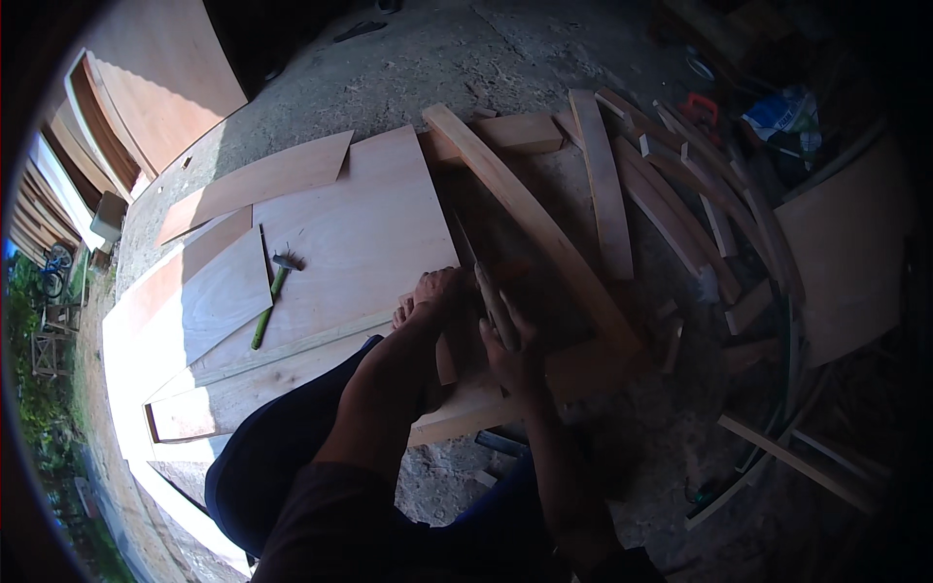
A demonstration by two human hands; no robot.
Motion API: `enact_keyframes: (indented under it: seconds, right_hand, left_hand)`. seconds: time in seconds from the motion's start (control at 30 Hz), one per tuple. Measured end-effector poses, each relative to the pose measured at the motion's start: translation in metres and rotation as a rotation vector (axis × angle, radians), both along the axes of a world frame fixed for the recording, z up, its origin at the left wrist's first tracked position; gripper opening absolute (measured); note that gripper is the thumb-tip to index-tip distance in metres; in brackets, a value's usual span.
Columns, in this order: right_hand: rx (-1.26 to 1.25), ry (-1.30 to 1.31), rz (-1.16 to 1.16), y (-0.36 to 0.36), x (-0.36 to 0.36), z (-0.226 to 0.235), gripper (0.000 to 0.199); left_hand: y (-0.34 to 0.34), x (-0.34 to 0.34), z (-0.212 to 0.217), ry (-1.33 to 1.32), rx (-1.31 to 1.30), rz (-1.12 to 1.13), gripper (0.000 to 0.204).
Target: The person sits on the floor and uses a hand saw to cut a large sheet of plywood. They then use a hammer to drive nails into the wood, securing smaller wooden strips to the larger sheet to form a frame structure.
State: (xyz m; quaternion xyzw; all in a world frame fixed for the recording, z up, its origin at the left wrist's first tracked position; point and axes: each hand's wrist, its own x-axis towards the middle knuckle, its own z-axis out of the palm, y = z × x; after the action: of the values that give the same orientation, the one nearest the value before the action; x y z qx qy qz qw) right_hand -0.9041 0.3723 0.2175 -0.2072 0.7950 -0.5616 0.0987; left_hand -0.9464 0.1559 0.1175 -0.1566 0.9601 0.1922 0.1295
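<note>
My right hand (510, 350) is wrapped around the handle of a hand saw (497, 309). Its narrow dark blade points away from me, up and to the left. Just left of the saw, my left hand (439, 289) is closed over a short wooden piece (446, 358), which lies across a long board (457, 418); shadow hides part of the grip. My left knee rests by the boards. A claw hammer with a green handle (269, 309) lies on the plywood sheet (364, 214) to the left, with what look like nails by its head.
A thick beam (520, 185) slants across ahead of my hands. Several loose wooden lengths (671, 209) are piled at the right, near a blue-and-white bag (782, 119). Plywood panels (160, 73) lean at the far left. Rough concrete floor (428, 58) stretches beyond.
</note>
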Motion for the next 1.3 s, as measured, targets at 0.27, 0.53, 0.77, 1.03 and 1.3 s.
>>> enact_keyframes:
  seconds: [0.27, 0.53, 0.77, 1.03, 1.3]
  right_hand:
    - [0.420, -0.023, 0.237, 0.131, 0.113, 0.097, 0.056]
    - [0.073, 0.143, 0.099, -0.014, -0.004, -0.003, 0.054]
    - [0.431, -0.082, 0.166, 0.120, 0.112, 0.099, 0.057]
    - [0.008, -0.085, -0.001, -0.010, -0.002, -0.002, 0.050]
    - [0.191, -0.070, 0.147, 0.116, 0.109, 0.056, 0.065]
  left_hand:
    - [0.006, -0.008, -0.006, 0.048, 0.019, -0.008, 0.024]
    - [-0.004, 0.004, 0.000, -0.087, -0.039, 0.012, 0.022]
    - [-0.001, 0.000, 0.000, 0.025, 0.030, 0.047, 0.023]
    - [0.000, -0.001, 0.014, -0.123, -0.006, -0.003, 0.026]
    - [-0.003, 0.004, 0.003, -0.012, 0.027, 0.062, 0.027]
